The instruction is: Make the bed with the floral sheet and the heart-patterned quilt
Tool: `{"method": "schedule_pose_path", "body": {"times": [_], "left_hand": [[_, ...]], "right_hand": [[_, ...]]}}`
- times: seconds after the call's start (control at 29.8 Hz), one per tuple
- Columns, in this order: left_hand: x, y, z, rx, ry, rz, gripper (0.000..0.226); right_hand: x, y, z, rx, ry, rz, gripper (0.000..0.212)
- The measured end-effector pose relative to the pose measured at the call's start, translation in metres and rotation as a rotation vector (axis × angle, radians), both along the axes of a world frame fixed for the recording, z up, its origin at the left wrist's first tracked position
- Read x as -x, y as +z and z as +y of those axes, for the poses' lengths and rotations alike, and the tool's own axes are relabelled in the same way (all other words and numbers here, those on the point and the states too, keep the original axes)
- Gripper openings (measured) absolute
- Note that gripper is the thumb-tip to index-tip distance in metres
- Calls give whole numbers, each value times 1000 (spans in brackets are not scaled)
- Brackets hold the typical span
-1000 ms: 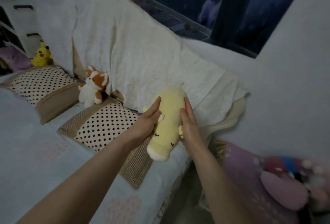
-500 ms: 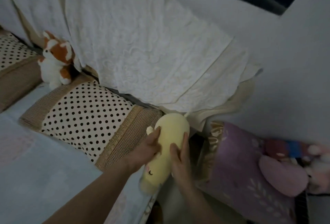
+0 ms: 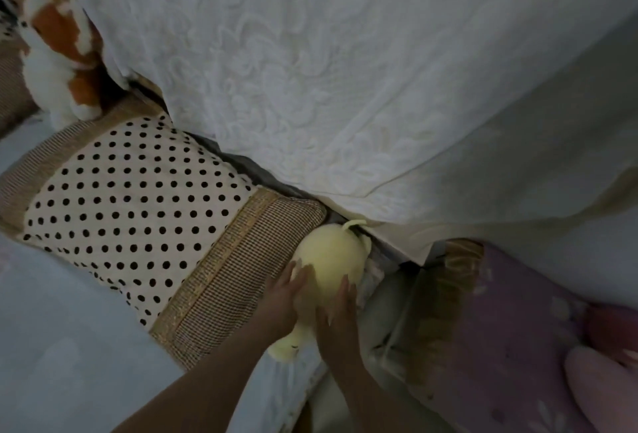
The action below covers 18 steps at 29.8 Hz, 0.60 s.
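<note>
A pale yellow plush toy (image 3: 331, 260) lies at the bed's right edge, just right of a polka-dot pillow (image 3: 138, 204) and below the hem of a white embossed cover (image 3: 310, 70). My left hand (image 3: 281, 298) presses its left side with fairly straight fingers, and my right hand (image 3: 336, 322) presses its right side the same way. The toy's face end points down toward me. A pale blue quilt (image 3: 69, 346) with faint pink shapes covers the bed at lower left. I cannot make out a floral sheet in this dim light.
An orange-and-white fox plush (image 3: 58, 52) sits at the upper left behind the pillow. To the right of the bed lies a purple flowered fabric (image 3: 500, 346) with a pink soft thing (image 3: 600, 384) on it. A narrow gap runs between bed and purple fabric.
Both hands have carried the yellow plush down and to the right, from above the pillow to the bed's right edge. The view has tilted down and moved closer.
</note>
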State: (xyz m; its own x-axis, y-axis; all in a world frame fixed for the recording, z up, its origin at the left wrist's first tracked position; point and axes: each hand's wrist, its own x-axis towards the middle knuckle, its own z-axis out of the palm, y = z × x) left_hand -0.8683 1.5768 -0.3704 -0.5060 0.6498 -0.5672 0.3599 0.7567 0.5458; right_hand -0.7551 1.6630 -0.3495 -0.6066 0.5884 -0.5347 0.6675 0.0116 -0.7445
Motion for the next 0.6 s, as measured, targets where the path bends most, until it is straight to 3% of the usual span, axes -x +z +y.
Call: {"method": "schedule_pose_path", "body": {"times": [0.07, 0.13, 0.2, 0.27, 0.34, 0.37, 0.44, 0.5, 0.6], "left_hand": [[-2, -20, 4, 42, -86, -26, 80], [-2, -30, 8, 13, -119, -38, 78], [1, -39, 9, -32, -66, -39, 80], [1, -44, 9, -57, -37, -64, 82], [1, -44, 7, -79, -24, -77, 86], [2, -42, 7, -102, 5, -60, 88], [4, -40, 5, -143, 53, -11, 92], [7, -36, 3, -102, 3, 8, 90], [14, -32, 3, -5, -71, 7, 88]], "right_hand": [[11, -36, 7, 54, 65, -39, 62], [5, -79, 23, -87, 101, -44, 54], [7, -98, 32, -448, 185, -282, 46], [7, -70, 25, -78, 264, -261, 39], [18, -59, 24, -243, 247, -256, 51], [20, -53, 23, -205, 206, -208, 50], [20, -47, 23, -395, 40, -175, 51], [22, -47, 25, -455, 159, -120, 58], [30, -48, 35, -314, 384, -151, 61]]}}
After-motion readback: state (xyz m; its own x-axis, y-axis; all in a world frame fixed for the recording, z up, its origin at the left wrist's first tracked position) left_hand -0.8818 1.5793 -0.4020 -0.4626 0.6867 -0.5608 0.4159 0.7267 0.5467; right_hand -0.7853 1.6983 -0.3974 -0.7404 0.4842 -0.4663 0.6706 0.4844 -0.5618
